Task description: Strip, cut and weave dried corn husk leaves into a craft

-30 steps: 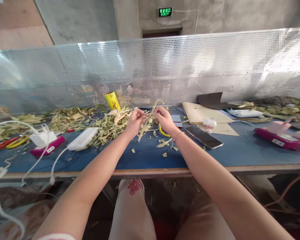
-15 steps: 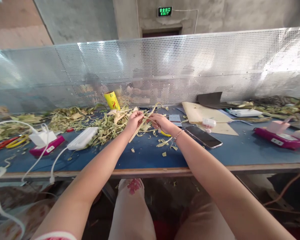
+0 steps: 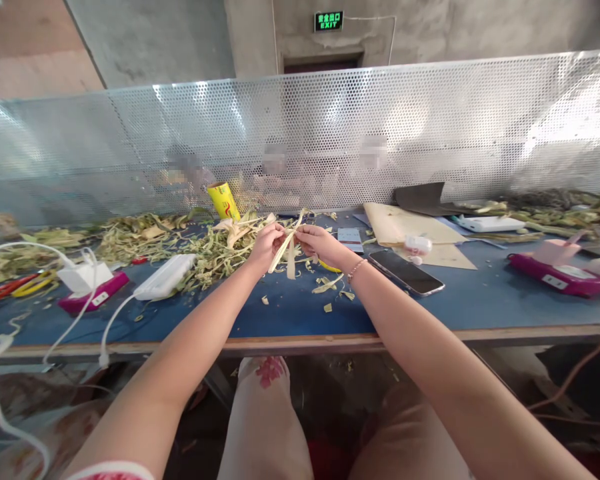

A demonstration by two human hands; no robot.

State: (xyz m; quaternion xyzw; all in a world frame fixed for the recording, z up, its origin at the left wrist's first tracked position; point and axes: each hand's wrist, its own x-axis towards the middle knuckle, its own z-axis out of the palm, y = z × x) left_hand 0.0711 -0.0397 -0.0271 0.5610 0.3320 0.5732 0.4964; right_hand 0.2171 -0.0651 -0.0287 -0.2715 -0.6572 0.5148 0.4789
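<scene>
Over the middle of the blue table, both hands are closed on a pale, dry strip of plant leaf or husk (image 3: 281, 252). My left hand (image 3: 267, 245) pinches it from the left side. From the right, my right hand (image 3: 316, 240) grips it, fingers curled. Two flat ends of the strip hang below the fingers and a thin end sticks up between the hands. Just behind and left of my left hand lies a heap of dried, yellow-green plant pieces (image 3: 215, 250). Small scraps (image 3: 326, 285) lie in front of my right hand.
To the right are a phone (image 3: 407, 272), a small white case (image 3: 418, 245), tan paper sheets (image 3: 405, 223) and a magenta power strip (image 3: 560, 275). On the left lie a white power bank (image 3: 165, 277) and scissors (image 3: 10, 290). A yellow tube (image 3: 224, 201) stands before the perforated metal screen (image 3: 320, 133).
The single narrow strip between my hands now shows two broader ends hanging apart below the fingers. My hands have stayed in nearly the same place.
</scene>
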